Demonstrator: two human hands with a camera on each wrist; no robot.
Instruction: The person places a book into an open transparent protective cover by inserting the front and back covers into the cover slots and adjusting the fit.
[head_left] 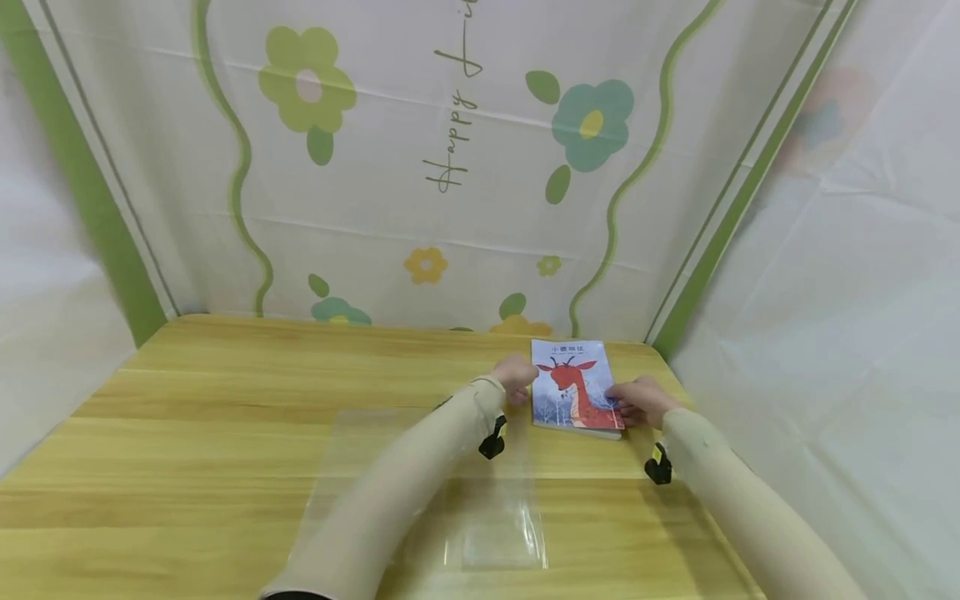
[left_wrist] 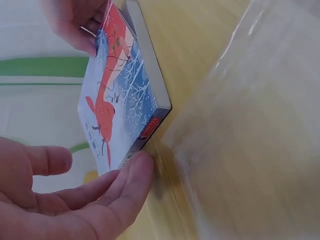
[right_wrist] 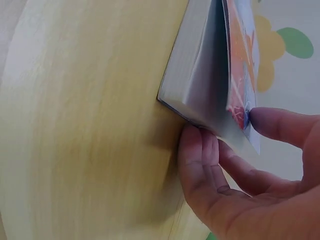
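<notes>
A small, thick book is lying at the table's far right, its smooth cover displaying a red deer-like animal on blue. The right hand is gripping the right edge, thumb on the cover; the left hand is touching the spine with loose fingers, not grasping. A transparent, creased plastic sheet is lying nearer and leftward. White, flower-printed cloth is surrounding the wood-grained table. The right wrist view is revealing the cover parting from the page block; the left, a red patch on the spine.
</notes>
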